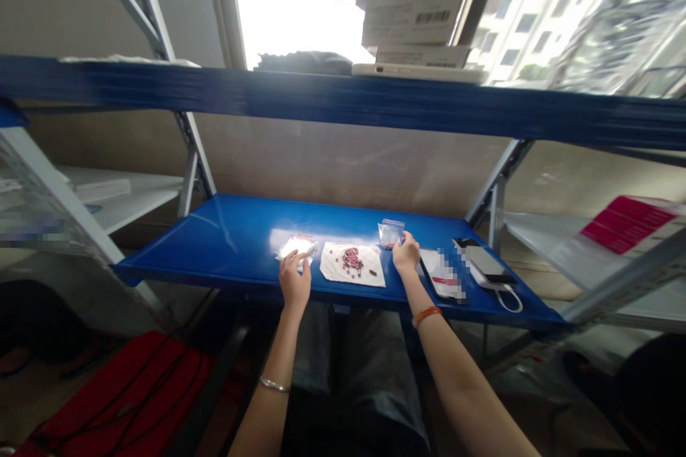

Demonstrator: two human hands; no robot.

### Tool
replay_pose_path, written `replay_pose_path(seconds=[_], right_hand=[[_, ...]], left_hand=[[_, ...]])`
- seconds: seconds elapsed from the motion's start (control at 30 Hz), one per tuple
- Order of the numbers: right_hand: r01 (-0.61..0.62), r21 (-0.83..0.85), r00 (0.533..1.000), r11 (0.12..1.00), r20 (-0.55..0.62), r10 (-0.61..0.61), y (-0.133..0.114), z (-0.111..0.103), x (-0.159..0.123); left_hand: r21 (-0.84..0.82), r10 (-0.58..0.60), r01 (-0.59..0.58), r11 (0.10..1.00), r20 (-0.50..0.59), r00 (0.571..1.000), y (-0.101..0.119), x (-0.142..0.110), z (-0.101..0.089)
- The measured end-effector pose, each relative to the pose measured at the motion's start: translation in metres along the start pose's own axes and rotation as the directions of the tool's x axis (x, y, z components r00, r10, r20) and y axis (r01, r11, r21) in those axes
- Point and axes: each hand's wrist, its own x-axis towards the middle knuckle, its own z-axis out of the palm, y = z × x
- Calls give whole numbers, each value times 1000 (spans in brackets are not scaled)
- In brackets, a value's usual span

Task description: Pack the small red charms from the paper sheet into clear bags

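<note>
"What's at far left?"

"Red fabric [110, 393] on the floor, below a blue steel shelf [176, 243] where a person's bare forearms reach out over dark trousers [359, 385]."

"The left hand [294, 280]?"

"Silver bangle [274, 385] at the wrist. The hand is half closed, its fingers curled, their tips against the edge of a small clear packet [296, 250] of white material lying on the shelf. Whether it grips the packet cannot be told."

"Between the hands?"

"A white cloth [369, 273] flat on the shelf, a heap of red beads [352, 259] at its middle, strays scattered around the heap, a small dark piece [372, 273] near its right side."

"And the right hand [406, 254]?"

"Orange wristband [427, 315]. Fingers loosely bent, touching the lower edge of a clear zip bag [391, 233] just behind the cloth's right corner. Whether they grip it cannot be told either."

"Farther right?"

"A sheet of paper [442, 275], partly pixelated, just beside that hand. Past it, a black phone [466, 243] and a white power bank [490, 264] with a white cable [506, 303] looping toward the shelf's front edge."

"Overhead?"

"Stacked cartons [410, 14] on the blue shelf above."
</note>
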Motion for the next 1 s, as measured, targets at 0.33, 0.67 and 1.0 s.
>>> replay_pose_path(seconds=[0.33, 0.67, 1.0], right_hand=[[132, -59, 988, 990, -75, -136, -4, -3, -9], [1, 48, 972, 999, -236, 11, -15, -19, -45], [-79, 149, 953, 986, -280, 119, -25, -26, -79]], left_hand=[[306, -178, 183, 934, -44, 983, -17, 1, -5], [352, -195, 181, 918, 7, 981, -17, 2, -9], [239, -161, 174, 955, -73, 984, -21, 5, -12]])
